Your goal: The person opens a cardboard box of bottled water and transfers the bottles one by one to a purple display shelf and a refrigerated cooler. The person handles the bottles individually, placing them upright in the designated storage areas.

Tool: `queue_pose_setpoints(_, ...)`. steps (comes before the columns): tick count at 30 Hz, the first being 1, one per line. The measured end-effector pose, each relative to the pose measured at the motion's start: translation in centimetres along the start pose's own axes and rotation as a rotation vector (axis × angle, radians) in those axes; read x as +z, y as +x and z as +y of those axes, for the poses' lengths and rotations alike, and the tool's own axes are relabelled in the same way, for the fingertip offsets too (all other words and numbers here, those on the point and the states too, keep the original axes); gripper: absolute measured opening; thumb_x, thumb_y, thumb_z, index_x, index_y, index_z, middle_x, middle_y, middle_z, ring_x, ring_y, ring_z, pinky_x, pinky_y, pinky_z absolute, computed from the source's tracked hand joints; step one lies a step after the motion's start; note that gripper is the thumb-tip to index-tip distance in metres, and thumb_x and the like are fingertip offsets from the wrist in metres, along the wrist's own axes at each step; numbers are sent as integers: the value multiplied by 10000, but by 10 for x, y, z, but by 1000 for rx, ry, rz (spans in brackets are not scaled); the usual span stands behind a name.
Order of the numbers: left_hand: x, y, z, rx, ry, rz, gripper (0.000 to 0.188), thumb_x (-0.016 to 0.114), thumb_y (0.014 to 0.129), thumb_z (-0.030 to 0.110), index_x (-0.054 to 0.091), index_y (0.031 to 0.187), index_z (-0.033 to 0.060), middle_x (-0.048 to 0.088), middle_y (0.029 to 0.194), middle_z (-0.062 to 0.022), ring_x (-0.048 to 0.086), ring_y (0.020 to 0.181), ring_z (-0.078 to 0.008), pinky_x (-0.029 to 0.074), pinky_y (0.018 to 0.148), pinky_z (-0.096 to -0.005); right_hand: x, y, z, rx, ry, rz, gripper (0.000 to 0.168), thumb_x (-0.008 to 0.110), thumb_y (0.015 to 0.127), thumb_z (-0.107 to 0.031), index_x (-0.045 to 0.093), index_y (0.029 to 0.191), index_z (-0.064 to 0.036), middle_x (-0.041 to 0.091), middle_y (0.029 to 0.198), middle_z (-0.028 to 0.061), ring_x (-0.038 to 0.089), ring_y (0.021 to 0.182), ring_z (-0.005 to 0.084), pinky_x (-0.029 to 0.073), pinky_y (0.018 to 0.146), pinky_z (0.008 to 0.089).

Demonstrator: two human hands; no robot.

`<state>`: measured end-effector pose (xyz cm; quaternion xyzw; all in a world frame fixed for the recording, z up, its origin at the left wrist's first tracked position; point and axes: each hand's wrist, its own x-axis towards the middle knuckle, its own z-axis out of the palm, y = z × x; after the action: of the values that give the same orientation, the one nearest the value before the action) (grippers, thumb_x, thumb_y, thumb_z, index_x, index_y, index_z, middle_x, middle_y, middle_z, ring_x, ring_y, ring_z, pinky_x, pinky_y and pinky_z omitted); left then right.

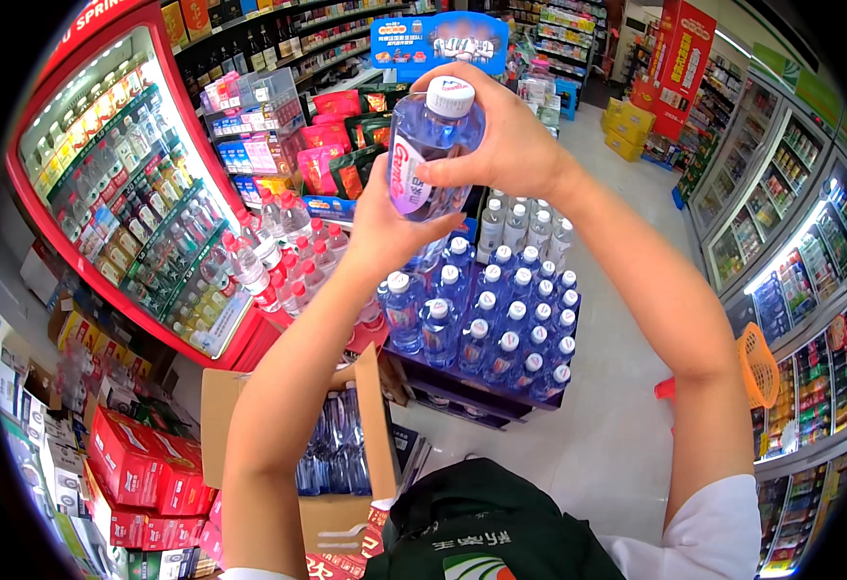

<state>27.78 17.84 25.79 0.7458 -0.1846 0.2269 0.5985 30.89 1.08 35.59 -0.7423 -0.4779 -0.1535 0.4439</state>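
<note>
Both of my hands hold up a large blue-tinted plastic water bottle (410,125) with a white cap and a pink-and-white label. My left hand (394,235) grips its lower part. Around its upper side wraps my right hand (514,145), thumb across the label. Below the hands, rows of matching blue bottles (492,312) with white caps stand on a dark purple display stand (459,395). Some larger ones sit along its left side, the rearmost partly hidden by my left hand. An open cardboard box (380,428) by my left forearm contains more bottles lying close together.
Red-capped water bottles (307,261) stand left of the display, beside a red-framed drinks fridge (209,333). Clear bottles (517,221) with white caps stand behind. Red cartons (133,464) are stacked at lower left. An orange basket (758,366) is near the right-hand coolers (742,290).
</note>
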Motion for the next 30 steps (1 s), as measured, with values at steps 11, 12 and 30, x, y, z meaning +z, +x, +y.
queue_pose_setpoints(11,99,78,-97,-146,342,68,822,892,602,246,403,1213,-5,579,1128,-180,609,1040,-285,491,868,-386,-25,-4,150,188,-295,148,604,795,585,-323,546,1070,-63,655,942,166,646,885,350,511,764,428)
queue_pose_setpoints(12,95,82,-107,-154,356,5,795,875,622,231,429,1236,-6,588,1153,-174,600,1066,-282,476,899,-395,-20,-7,170,164,-272,170,562,794,582,-309,547,1035,-84,646,930,161,637,886,353,507,762,434)
queue_pose_setpoints(30,94,44,-232,-375,458,-220,757,483,762,-92,314,1455,159,529,1358,-118,613,884,-204,475,804,-291,80,-94,341,623,-229,-123,580,837,563,-192,508,1032,-102,611,1033,109,606,984,320,490,826,406)
